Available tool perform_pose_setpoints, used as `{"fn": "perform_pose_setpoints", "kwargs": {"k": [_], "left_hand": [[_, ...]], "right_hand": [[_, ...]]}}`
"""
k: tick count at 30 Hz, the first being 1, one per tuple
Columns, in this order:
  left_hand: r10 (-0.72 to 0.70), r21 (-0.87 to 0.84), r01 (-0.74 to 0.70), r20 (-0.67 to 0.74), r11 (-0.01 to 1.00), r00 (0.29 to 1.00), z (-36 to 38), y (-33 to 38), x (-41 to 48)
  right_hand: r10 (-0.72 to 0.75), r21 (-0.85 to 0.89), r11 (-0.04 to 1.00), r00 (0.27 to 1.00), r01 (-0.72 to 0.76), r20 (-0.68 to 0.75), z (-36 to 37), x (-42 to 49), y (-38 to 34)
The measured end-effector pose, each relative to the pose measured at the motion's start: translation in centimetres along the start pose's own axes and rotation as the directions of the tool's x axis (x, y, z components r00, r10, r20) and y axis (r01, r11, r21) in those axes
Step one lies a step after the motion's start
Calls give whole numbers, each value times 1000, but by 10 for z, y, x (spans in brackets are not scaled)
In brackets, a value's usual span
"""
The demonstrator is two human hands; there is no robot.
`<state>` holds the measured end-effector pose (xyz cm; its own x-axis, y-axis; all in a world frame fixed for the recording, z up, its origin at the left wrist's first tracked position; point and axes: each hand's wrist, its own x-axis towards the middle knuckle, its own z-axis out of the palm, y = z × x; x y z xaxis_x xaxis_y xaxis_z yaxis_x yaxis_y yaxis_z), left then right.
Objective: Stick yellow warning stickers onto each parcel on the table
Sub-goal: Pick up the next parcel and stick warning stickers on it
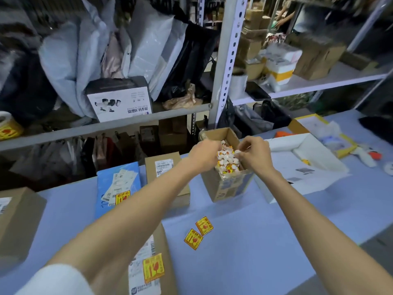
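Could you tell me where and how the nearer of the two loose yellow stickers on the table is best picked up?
Probably lift its near corner, coming from the near side: the nearer sticker lies flat on the table with that corner free, while its far-right corner meets the other sticker.

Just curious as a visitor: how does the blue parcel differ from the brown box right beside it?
The blue parcel is a flat soft bag; the brown box is stiff cardboard and stands taller. The blue parcel carries a yellow warning sticker; the brown box shows none, though the left forearm hides part of it. Both bear white shipping labels and lie on the table.
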<state>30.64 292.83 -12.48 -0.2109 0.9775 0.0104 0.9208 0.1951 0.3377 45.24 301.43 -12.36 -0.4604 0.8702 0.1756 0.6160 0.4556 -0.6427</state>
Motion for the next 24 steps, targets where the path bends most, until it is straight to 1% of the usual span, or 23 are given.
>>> {"fn": "perform_pose_setpoints", "kwargs": {"k": [3, 7, 11, 16, 18, 21, 24], "left_hand": [[3, 39, -4, 40, 999, 999, 3, 4, 15], [-22, 26, 21, 53, 999, 998, 7, 1, 20], [-83, -41, 86, 57, 995, 995, 11, -8, 3], [-182, -209, 184, 30, 960, 983, 23, -26, -57], [-258, -281, 261, 48, 924, 965, 38, -38, -92], [-381, -367, 381, 75, 849, 921, 65, -58, -149], [-494, -374, 474, 48, 797, 868, 89, -80, -207]], "right_hand": [[11, 20, 1000, 1000, -11, -1, 3, 14, 5], [-26, 18, 999, 1000, 26, -16, 7, 15, 5], [-43, -5, 999, 998, 43, 45, 15, 3, 6], [-114, -2, 993, 987, 115, 114, 42, -37, -14], [-133, 2, 991, 973, 135, 190, 62, -62, -28], [-141, 66, 990, 931, 126, 336, 101, -109, -43], [-108, 61, 994, 878, 89, 467, 138, -154, -46]]}}
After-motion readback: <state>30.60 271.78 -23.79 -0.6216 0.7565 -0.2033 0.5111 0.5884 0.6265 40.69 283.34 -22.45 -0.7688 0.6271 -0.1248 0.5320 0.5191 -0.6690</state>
